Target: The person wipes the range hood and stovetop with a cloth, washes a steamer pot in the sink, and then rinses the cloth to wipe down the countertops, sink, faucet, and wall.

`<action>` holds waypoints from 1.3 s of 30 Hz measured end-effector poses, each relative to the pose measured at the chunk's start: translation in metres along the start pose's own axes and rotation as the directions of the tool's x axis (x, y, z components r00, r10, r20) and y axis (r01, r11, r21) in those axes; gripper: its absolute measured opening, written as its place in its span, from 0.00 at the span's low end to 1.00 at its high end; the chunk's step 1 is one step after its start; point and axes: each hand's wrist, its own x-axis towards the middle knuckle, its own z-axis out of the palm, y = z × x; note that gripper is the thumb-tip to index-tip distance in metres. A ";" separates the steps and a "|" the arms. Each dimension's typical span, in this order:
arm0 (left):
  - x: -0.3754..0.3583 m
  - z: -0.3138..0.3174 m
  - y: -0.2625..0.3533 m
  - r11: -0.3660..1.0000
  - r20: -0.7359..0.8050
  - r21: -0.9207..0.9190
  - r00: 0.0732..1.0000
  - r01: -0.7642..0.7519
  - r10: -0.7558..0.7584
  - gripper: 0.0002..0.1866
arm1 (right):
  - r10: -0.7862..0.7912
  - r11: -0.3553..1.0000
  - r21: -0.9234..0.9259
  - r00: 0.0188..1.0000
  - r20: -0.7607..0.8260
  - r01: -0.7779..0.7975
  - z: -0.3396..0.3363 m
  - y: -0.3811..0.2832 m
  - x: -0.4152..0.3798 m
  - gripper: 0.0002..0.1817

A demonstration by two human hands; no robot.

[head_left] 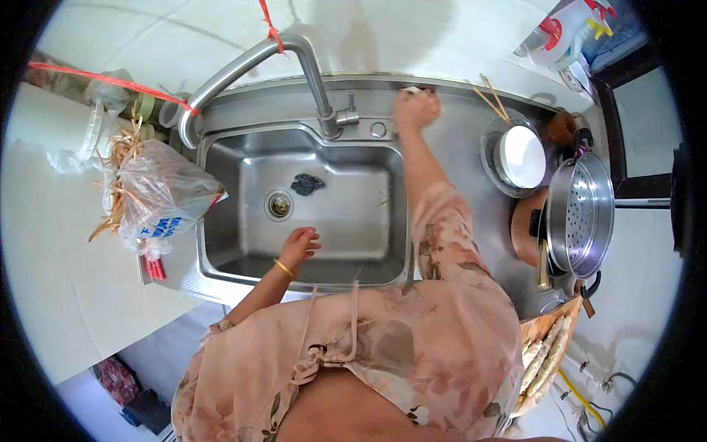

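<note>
Wiping the back edge of the counter, sink nearly bare

Head view: the right hand (416,109) presses a small pale cloth (412,90), mostly hidden, on the counter (456,140) behind the sink (228,158); the left hand (300,244) rests loosely open, holding nothing, inside the basin. A dark scrubber (307,184) lies near the drain (279,205); judged, wiping is midway.

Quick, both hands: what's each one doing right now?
Left hand: loosely curled inside the sink, holding nothing visible.
Right hand: closed on a small pale thing at the sink's back ledge.
</note>
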 end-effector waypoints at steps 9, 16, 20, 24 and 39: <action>0.006 0.010 0.039 0.995 0.045 0.021 0.994 -0.099 0.098 0.19 | -0.813 0.582 0.227 0.568 0.130 0.781 0.016 0.028 -0.031 0.24; 0.030 -0.009 0.069 0.977 -0.078 -0.017 0.974 -0.213 0.211 0.17 | -0.778 0.578 0.362 0.628 -0.027 0.732 0.044 0.012 -0.011 0.15; 0.046 0.018 0.099 0.963 -0.006 -0.002 0.963 -0.270 0.270 0.17 | -0.922 0.384 0.358 0.372 0.104 0.851 0.048 -0.011 -0.027 0.17; 0.051 0.026 0.104 0.946 0.090 0.008 0.943 -0.324 0.322 0.16 | -0.805 0.585 0.242 0.590 0.056 0.775 0.013 0.022 -0.021 0.17; 0.061 0.029 0.083 0.990 0.113 0.007 0.984 -0.138 0.136 0.19 | 0.013 0.686 0.676 0.925 -0.379 0.268 0.020 -0.048 0.020 0.37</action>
